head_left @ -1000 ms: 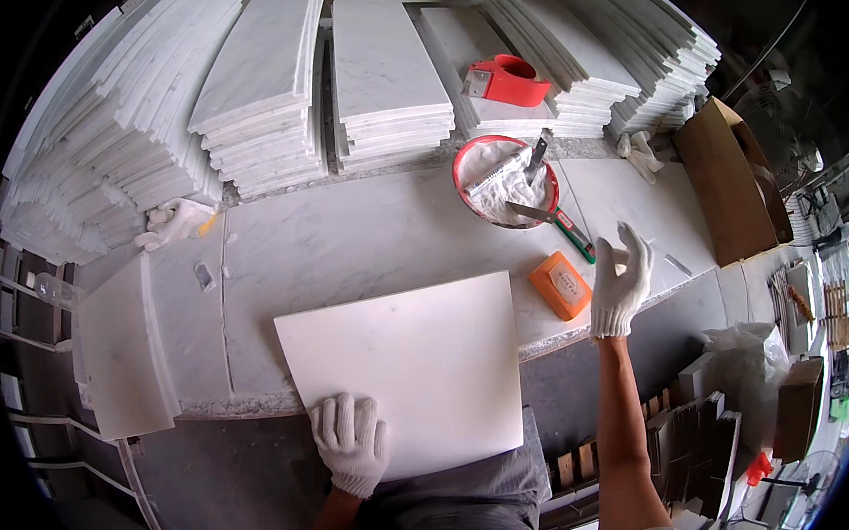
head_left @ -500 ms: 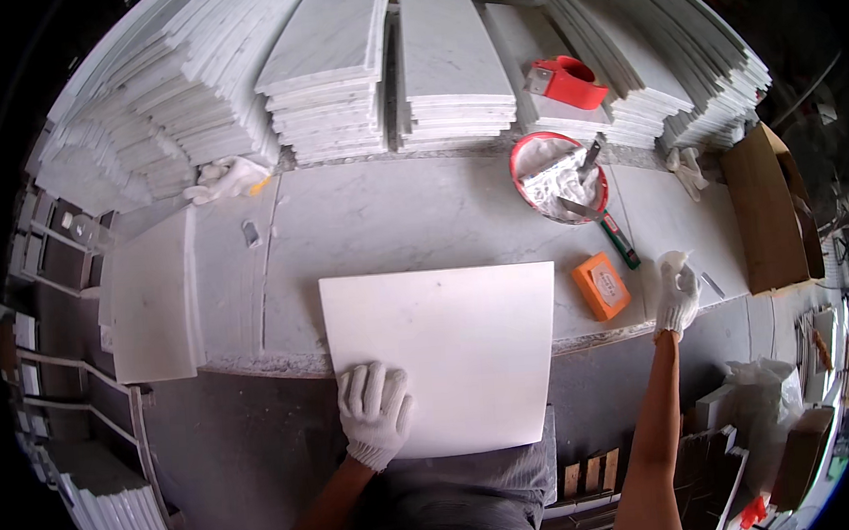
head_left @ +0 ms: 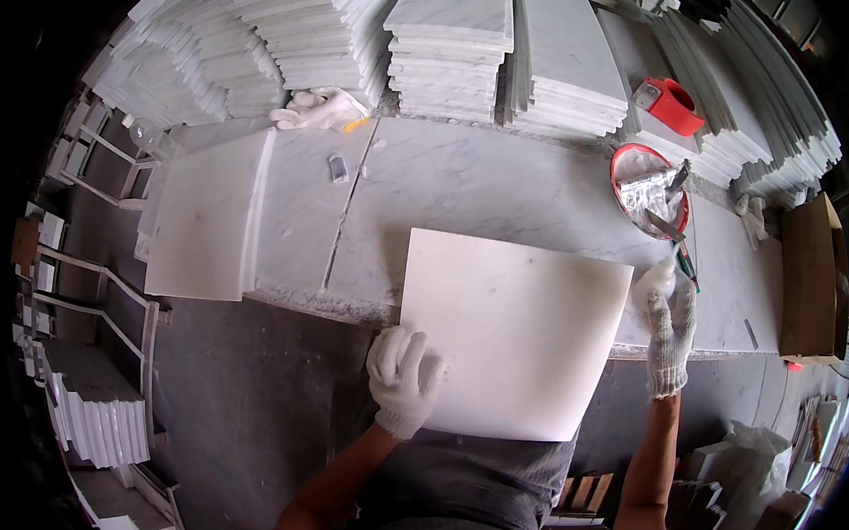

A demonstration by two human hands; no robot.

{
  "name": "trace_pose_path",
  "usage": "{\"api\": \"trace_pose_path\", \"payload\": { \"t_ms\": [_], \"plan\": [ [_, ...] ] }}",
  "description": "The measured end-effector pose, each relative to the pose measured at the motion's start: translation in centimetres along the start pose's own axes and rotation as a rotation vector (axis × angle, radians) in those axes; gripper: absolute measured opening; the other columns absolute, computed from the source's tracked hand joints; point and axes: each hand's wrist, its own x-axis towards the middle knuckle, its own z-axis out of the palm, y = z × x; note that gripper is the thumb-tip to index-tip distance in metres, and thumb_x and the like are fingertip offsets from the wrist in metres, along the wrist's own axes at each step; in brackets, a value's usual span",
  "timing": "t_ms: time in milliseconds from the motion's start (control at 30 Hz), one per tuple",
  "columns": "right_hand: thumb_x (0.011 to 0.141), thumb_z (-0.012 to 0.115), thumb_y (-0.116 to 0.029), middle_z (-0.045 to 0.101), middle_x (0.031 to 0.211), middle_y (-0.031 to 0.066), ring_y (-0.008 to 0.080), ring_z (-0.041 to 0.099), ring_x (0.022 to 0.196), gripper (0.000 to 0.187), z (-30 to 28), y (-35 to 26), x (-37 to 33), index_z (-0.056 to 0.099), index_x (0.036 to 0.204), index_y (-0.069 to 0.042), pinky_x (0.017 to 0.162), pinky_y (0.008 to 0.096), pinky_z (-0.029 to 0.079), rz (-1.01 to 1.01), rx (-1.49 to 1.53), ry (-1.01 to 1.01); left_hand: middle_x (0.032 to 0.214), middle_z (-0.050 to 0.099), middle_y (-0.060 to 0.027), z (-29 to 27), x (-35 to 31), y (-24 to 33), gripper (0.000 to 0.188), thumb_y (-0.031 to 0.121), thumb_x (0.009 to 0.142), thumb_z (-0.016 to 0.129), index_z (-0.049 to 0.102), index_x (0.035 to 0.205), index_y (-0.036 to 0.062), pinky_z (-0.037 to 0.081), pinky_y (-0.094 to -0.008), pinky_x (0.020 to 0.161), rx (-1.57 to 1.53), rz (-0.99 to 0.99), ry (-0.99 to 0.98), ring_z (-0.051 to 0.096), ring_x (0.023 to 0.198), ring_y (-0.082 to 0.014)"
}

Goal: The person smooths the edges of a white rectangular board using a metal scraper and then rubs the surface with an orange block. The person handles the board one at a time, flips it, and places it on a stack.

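A square white stone tile [head_left: 516, 332] lies tilted across the front edge of the bench, its near part over my lap. My left hand [head_left: 404, 381], in a white knitted glove, grips the tile's left edge with curled fingers. Just off the tile's right edge, my gloved right hand [head_left: 672, 332] is closed around a small white squeeze bottle [head_left: 655, 278], its thin nozzle pointing up. Behind that bottle, the green handle of a putty knife [head_left: 687, 266] is partly covered. The knife's blade rests on a red-rimmed bowl of white paste [head_left: 646, 193].
Tall stacks of marble slabs [head_left: 453, 59] line the back of the bench. A red tape dispenser [head_left: 669, 106] sits on one stack. White gloves [head_left: 318, 108] and more slabs [head_left: 203, 215] are at left; a cardboard box [head_left: 813, 285] stands at right. A small metal blade [head_left: 751, 334] lies near the edge.
My right hand has moved from the bench's right side toward the tile, with the squeeze bottle in it. The tile appears turned slightly clockwise. The view has shifted, and the orange box is now hidden.
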Motion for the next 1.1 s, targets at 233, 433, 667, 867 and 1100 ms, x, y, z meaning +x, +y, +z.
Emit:
{"api": "trace_pose_path", "payload": {
  "t_ms": [233,433,667,867,1100],
  "plan": [
    [0.087,0.070,-0.012,0.059,0.128,0.0111,0.0181,0.055,0.115,0.051,6.7,-2.6,0.0,0.054,0.134,-0.002,0.097,0.0320,0.046,0.014,0.079,-0.471,0.116,0.058,-0.0199,0.1,-1.8,-1.6,0.056,0.019,0.083,0.074,0.050,0.130,0.0002,0.050,-0.0399,0.088,-0.372,-0.346,-0.072,0.061,0.102,-0.0330],
    [0.086,0.072,-0.011,0.064,0.120,0.0097,0.0139,0.059,0.103,0.047,9.7,-3.0,0.6,0.057,0.130,-0.001,0.090,0.0290,0.048,0.117,-0.056,-0.628,0.102,0.066,-0.0129,0.7,-1.4,-1.9,0.041,0.020,0.087,0.072,0.052,0.119,0.0029,0.051,-0.0349,0.080,-0.769,-0.865,-0.129,0.062,0.094,-0.0209],
    [0.089,0.069,-0.013,0.066,0.111,0.0094,0.0127,0.061,0.093,0.040,11.2,-3.8,1.5,0.060,0.125,0.002,0.082,0.0273,0.050,0.076,-0.124,-0.625,0.085,0.059,-0.0035,-0.2,-0.6,-3.6,0.025,0.025,0.097,0.060,0.058,0.103,0.0015,0.045,-0.0274,0.074,-0.855,-0.830,-0.427,0.051,0.080,-0.0093],
    [0.088,0.067,-0.016,0.066,0.108,0.0086,0.0133,0.060,0.094,0.041,12.3,-3.8,2.1,0.061,0.124,0.003,0.085,0.0286,0.048,0.020,-0.205,-0.668,0.082,0.055,0.0002,-0.1,-0.7,-3.1,0.025,0.025,0.099,0.057,0.059,0.097,0.0004,0.043,-0.0252,0.071,-0.907,-0.885,-0.385,0.046,0.078,-0.0069],
    [0.089,0.066,-0.018,0.069,0.106,0.0109,0.0146,0.062,0.093,0.039,13.5,-4.4,3.1,0.062,0.122,0.003,0.085,0.0292,0.048,0.157,-0.172,-0.709,0.082,0.055,0.0007,-0.9,0.0,-2.6,0.024,0.024,0.099,0.057,0.060,0.098,0.0005,0.043,-0.0249,0.071,-0.949,-0.946,-0.388,0.046,0.078,-0.0063]
  ]
}}
